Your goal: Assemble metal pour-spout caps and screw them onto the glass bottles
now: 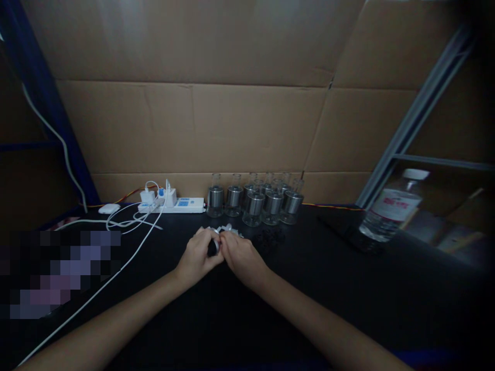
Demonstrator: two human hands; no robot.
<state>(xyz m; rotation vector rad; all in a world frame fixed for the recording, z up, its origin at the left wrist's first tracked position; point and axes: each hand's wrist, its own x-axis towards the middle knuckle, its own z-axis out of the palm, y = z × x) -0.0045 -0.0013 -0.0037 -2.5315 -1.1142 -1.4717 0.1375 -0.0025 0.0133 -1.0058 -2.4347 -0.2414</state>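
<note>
Both hands meet over the middle of the black table. My left hand [196,256] is closed around a small cylinder with a black end [212,248] and a pale rim. My right hand [242,256] is closed too, its fingertips pressed together right beside the cylinder; what they pinch is hidden. Just beyond the fingers lies a small heap of whitish clear pieces [229,227], partly covered by the hands. To the right of that heap, small black parts [270,238] are scattered on the dark surface.
Several glass bottles with metal bands [253,203] stand at the back. Left of them is a white power strip [189,205] with chargers and a loose white cable [133,252]. A water bottle [392,211] stands at right. A cardboard wall [232,123] closes off the back.
</note>
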